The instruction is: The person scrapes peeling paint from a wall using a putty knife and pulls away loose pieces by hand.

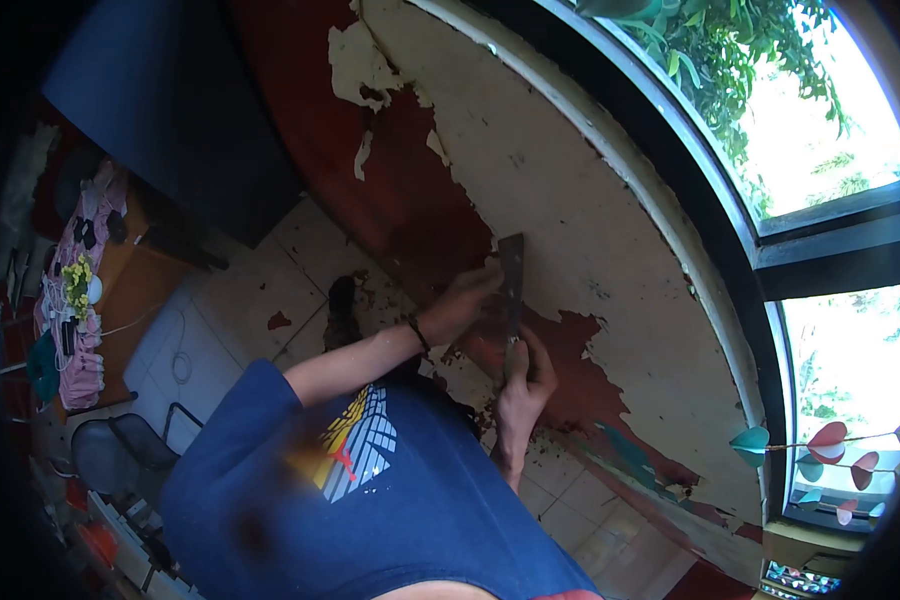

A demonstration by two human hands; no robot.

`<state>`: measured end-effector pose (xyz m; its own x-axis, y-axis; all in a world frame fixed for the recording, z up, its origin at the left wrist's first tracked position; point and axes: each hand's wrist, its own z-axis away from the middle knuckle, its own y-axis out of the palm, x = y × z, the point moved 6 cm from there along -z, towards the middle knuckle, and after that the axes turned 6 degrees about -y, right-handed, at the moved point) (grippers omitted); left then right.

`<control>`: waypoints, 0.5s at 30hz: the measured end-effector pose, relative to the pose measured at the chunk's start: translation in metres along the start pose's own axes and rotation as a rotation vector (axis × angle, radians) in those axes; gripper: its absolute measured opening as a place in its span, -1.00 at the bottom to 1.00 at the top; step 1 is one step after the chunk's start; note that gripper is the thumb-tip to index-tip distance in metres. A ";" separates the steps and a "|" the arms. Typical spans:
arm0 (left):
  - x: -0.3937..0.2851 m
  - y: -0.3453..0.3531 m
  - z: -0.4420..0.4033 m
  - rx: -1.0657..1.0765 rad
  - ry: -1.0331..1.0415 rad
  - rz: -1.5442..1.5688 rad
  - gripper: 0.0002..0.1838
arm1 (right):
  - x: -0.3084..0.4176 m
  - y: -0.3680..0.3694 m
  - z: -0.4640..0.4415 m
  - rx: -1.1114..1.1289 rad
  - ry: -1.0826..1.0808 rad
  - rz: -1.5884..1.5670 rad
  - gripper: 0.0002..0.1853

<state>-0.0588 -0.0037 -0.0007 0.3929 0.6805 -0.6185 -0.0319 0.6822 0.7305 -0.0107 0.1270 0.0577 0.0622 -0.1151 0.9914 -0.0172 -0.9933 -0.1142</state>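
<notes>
My right hand is closed around the handle of a paint scraper. The flat metal blade points up the wall and lies against it, near the ragged edge of the pale peeling paint. Left of the blade, my left hand reaches to the wall with a dark band at its wrist. Its fingers look stretched out and somewhat blurred, close to the paint edge and the blade. Dark red wall shows where the pale layer is off. Loose flaps of paint hang higher up.
Paint flakes litter the tiled floor. A window with dark frames runs along the right, and a paper garland hangs before it. At the left stand a table with a pink cloth and a dark chair.
</notes>
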 end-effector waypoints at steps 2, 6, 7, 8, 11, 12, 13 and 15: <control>0.000 0.005 0.002 -0.014 -0.008 0.059 -0.73 | 0.004 0.000 -0.001 -0.011 0.092 -0.050 -0.71; 0.001 -0.001 -0.003 0.008 0.028 0.012 -0.72 | 0.008 -0.001 -0.002 0.012 0.096 -0.019 -0.72; 0.001 0.001 -0.001 -0.002 0.030 0.008 -0.73 | 0.006 -0.004 0.001 0.000 0.068 0.012 -0.74; -0.003 0.001 -0.001 -0.011 0.039 -0.004 -0.73 | 0.007 -0.003 0.001 -0.011 0.033 0.037 -0.75; -0.007 0.013 0.004 -0.024 0.078 -0.116 -0.71 | 0.012 0.000 0.008 -0.006 0.055 -0.103 -0.74; -0.007 0.011 0.004 -0.027 0.075 -0.110 -0.71 | 0.010 0.003 0.005 -0.003 0.059 -0.099 -0.74; -0.008 0.006 0.003 -0.044 0.070 -0.007 -0.72 | 0.006 0.009 -0.002 0.018 0.048 -0.068 -0.74; -0.008 0.001 0.000 -0.055 0.056 0.093 -0.73 | 0.005 0.011 -0.003 0.028 0.037 -0.035 -0.74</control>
<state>-0.0616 -0.0085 0.0044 0.3338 0.7544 -0.5653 -0.1167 0.6281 0.7693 -0.0139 0.1157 0.0612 0.0252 -0.0798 0.9965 0.0126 -0.9967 -0.0802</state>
